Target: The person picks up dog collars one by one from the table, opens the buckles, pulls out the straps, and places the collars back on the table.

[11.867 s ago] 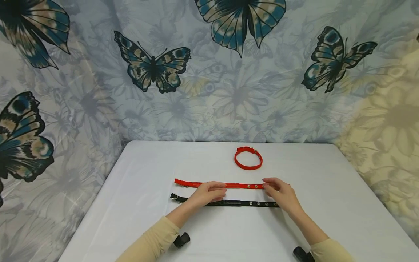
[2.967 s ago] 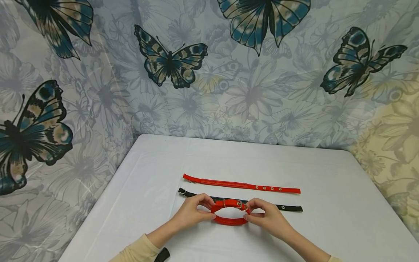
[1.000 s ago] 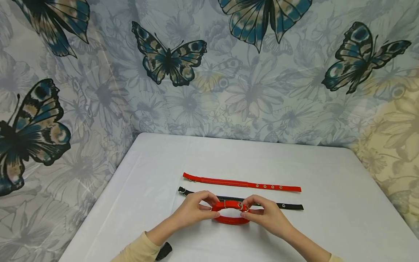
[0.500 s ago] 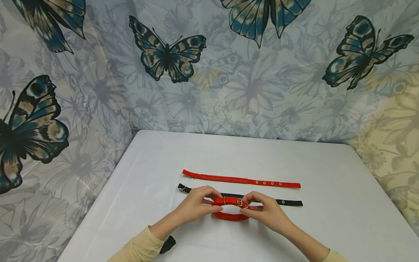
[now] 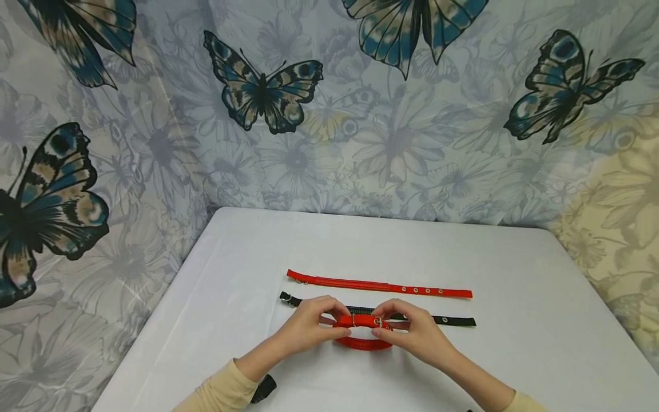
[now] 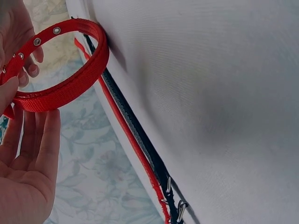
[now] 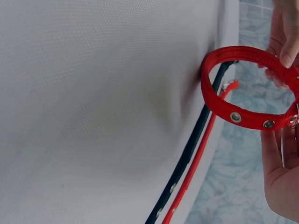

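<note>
A red collar (image 5: pixel 363 343) buckled into a loop is held just above the white table (image 5: pixel 360 240), close to me. My left hand (image 5: pixel 337 323) pinches its left side and my right hand (image 5: pixel 383 327) pinches it at the metal buckle. The left wrist view shows the red loop (image 6: pixel 70 84) against my left fingers (image 6: pixel 39 140). In the right wrist view the loop (image 7: pixel 243 114), with its eyelets, lies in my right hand (image 7: pixel 280 172). Beyond it lie a straight black collar (image 5: pixel 455 321) and a straight red collar (image 5: pixel 378 284).
Butterfly-patterned cloth (image 5: pixel 329 114) hangs behind and beside the table. The two straight collars lie parallel across the middle, buckles to the left. The table's right edge (image 5: pixel 607 309) and left edge (image 5: pixel 170 297) drop off to the cloth.
The red loop lay at the far side of the table earlier and is now in both hands. In the last second the hands drew closer together at its buckle side.
</note>
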The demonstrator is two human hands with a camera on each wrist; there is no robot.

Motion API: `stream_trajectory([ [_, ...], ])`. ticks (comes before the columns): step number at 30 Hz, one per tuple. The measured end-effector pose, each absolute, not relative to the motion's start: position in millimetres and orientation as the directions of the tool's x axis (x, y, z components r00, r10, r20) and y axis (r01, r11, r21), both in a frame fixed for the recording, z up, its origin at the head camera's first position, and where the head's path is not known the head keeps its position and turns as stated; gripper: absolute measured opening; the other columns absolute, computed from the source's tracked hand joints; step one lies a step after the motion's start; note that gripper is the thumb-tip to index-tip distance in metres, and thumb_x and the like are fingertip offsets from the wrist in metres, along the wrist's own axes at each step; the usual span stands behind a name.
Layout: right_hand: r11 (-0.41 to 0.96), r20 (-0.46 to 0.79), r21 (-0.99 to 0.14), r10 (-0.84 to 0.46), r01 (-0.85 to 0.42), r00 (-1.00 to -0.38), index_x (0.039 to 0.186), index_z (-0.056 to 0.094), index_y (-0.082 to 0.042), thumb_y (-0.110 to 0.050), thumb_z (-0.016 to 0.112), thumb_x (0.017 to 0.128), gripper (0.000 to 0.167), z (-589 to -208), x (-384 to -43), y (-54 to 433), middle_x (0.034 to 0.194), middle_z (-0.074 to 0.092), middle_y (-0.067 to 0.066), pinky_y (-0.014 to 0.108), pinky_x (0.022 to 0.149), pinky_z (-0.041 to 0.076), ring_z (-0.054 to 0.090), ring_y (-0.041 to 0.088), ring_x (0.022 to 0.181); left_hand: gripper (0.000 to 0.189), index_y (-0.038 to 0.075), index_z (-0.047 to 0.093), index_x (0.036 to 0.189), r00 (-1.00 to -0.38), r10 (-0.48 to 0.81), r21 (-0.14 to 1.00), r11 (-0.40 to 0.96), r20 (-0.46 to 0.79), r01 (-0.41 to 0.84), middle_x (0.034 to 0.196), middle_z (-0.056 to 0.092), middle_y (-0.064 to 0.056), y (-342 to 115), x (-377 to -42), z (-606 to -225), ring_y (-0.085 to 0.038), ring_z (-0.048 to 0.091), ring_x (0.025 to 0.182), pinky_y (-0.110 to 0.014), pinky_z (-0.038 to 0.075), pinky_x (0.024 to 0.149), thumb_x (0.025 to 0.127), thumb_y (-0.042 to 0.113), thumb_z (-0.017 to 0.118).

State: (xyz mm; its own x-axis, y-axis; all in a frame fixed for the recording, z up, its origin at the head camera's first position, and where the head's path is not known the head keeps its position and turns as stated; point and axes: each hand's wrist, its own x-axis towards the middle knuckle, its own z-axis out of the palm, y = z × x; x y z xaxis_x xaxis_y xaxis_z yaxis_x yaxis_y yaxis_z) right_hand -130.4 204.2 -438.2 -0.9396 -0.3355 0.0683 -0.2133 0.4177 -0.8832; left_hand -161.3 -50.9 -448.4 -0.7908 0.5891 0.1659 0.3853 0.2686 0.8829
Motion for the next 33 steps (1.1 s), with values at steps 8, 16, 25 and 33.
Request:
stream_trajectory([
  [8, 0.436, 0.043, -0.881, -0.316, -0.185, -0.948, 0.103, 0.068, -0.022, -0.033, 0.078, 0.084, 0.025, -439.7, -128.3, 202.2, 0.099, 0.067, -0.007, 0.031, 0.082, 0.056, 0.063, 0.016, 0.096, 0.017, 0.019, 0.068, 0.098, -0.788, 0.586, 0.879, 0.257, 0.188, 0.401, 0.096, 0.065, 0.010, -51.5, -157.8, -451.3, -0.005, 0.062, 0.091, -0.022, 0.054, 0.078, 0.085, 0.019, 0.078],
  [16, 0.464, 0.012, -0.872, -0.305, -0.159, -0.952, 0.104, 0.067, -0.023, -0.034, 0.077, 0.084, 0.024, -439.5, -128.1, 202.3, 0.098, 0.066, -0.007, 0.031, 0.081, 0.056, 0.062, 0.017, 0.094, 0.022, 0.020, 0.068, 0.104, -0.772, 0.598, 0.860, 0.257, 0.217, 0.441, 0.098, 0.065, 0.011, -50.1, -158.7, -451.0, -0.004, 0.061, 0.091, -0.022, 0.054, 0.078, 0.084, 0.023, 0.078],
  [25, 0.450, 0.026, -0.876, -0.320, -0.176, -0.947, 0.105, 0.067, -0.017, -0.031, 0.077, 0.085, 0.026, -438.5, -127.9, 202.3, 0.098, 0.066, -0.004, 0.032, 0.081, 0.056, 0.060, 0.017, 0.093, 0.026, 0.018, 0.069, 0.107, -0.750, 0.591, 0.810, 0.261, 0.297, 0.526, 0.099, 0.066, 0.012, -43.8, -156.8, -443.0, -0.002, 0.060, 0.090, -0.022, 0.054, 0.077, 0.086, 0.032, 0.076],
  [33, 0.446, 0.007, -0.882, -0.309, -0.151, -0.951, 0.105, 0.067, -0.016, -0.030, 0.078, 0.084, 0.027, -438.0, -128.6, 201.5, 0.097, 0.066, -0.004, 0.032, 0.080, 0.057, 0.060, 0.017, 0.091, 0.016, 0.020, 0.070, 0.102, -0.763, 0.577, 0.779, 0.321, 0.290, 0.539, 0.094, 0.066, 0.013, -41.8, -155.8, -443.1, 0.000, 0.059, 0.087, -0.017, 0.053, 0.074, 0.088, 0.027, 0.075],
])
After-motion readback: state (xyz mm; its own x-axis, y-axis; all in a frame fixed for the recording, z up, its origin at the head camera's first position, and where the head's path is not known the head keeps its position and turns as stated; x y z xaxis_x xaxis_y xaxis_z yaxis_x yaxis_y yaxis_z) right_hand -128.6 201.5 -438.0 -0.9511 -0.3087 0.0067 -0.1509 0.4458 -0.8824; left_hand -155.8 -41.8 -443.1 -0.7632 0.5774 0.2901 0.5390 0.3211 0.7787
